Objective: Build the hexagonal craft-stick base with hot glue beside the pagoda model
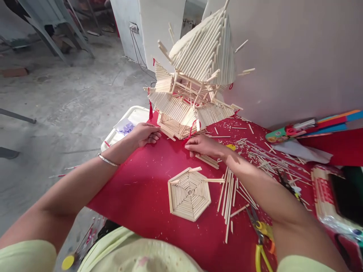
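In the head view, a stick-built pagoda model (201, 56) is seen at the far side of a red tabletop (133, 192), its hexagonal base (173, 126) flanked by two bare hands. The left hand (147, 134) is held with fingers curled at the base's near left edge; whether the edge is gripped or merely touched cannot be told. The right hand (202, 145) is set below the front corner of the lower roof (173, 107), its fingers bunched beside a hanging red tassel (193, 129); whether the tassel is pinched cannot be made out. Fine handling at the base and corner is judged to be the step in hand. It is best done with light fingertip pressure and with the base steadied low, since thin sticks may be snapped if the roof is pushed. The tassel is best kept free of stick ends, where it could be snagged. A flat hexagonal panel (190, 196), loose sticks (227, 196) and yellow-handled pliers (258, 255) are laid nearer the wearer, and sleeves are best kept clear of them.
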A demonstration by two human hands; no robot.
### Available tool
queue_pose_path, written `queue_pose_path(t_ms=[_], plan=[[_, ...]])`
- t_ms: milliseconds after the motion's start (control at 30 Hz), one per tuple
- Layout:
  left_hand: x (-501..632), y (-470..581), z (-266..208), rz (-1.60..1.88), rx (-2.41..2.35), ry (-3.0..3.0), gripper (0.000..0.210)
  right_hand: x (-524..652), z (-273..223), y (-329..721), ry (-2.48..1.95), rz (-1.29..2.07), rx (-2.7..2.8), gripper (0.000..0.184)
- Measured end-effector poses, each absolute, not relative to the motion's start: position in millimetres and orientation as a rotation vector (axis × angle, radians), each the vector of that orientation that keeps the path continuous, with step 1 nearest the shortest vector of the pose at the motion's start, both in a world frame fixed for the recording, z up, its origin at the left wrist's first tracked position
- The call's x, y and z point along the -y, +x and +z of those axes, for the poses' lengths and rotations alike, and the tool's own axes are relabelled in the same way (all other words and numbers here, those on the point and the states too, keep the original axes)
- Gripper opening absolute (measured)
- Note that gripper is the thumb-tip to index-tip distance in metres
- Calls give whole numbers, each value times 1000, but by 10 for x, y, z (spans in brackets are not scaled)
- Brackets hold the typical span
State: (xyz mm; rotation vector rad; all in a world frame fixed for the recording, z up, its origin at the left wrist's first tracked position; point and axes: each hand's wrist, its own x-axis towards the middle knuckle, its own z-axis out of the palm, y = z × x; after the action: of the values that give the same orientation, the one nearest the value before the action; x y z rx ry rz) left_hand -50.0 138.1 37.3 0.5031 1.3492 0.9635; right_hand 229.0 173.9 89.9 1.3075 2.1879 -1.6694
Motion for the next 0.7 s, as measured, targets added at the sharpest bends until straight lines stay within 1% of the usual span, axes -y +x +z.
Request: queue_pose_path(t_ms=[167,400,500,700], plan=[[-1413,-496,400,941,-1401,487,15,-1732,731,2102,1307,-1779,-2168,16],[-1421,-464,415,923,-1434,519,14,-1649,743,1981,1391,-1957,-2064,6],[-1417,-453,418,912,-1458,543,12,-1627,719,1965,1378,-2007,-2039,14],[-1412,-415,445,895,-1496,561,10,-1638,664,1932,1382,-1982,-2010,22]])
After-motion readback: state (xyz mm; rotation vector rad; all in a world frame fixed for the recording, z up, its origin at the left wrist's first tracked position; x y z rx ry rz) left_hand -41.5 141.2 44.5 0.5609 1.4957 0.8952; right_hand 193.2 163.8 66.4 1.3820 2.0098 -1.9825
